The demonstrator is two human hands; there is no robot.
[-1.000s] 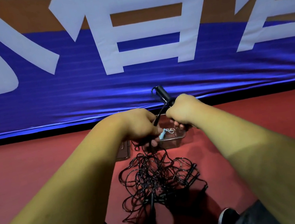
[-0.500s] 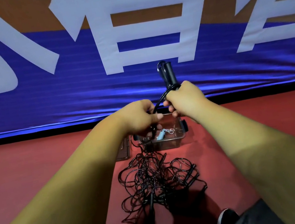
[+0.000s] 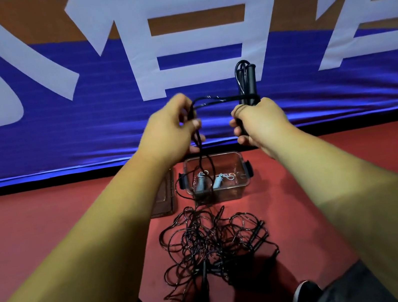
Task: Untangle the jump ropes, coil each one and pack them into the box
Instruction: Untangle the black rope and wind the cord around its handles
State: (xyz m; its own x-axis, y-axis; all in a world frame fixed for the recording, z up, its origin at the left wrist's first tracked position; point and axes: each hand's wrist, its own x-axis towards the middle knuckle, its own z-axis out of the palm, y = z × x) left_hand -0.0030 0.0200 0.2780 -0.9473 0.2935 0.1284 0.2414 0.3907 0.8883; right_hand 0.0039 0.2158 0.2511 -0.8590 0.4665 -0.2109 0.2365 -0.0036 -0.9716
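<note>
This looks like the coiling step: the right hand [image 3: 259,122] grips black handles [image 3: 247,82] upright, and the left hand [image 3: 168,129] holds the cord [image 3: 218,100] running from them down to the tangle [image 3: 213,243] on the red floor [image 3: 49,241]. Next, I'd say, that cord needs teasing free and winding round the handles. The clear box [image 3: 226,194], a pale rope [image 3: 217,181] inside, sits just beyond the tangle, before a blue banner [image 3: 58,137].

Motion-blurred fingers [image 3: 180,102] of left hand [image 3: 169,130]
</note>
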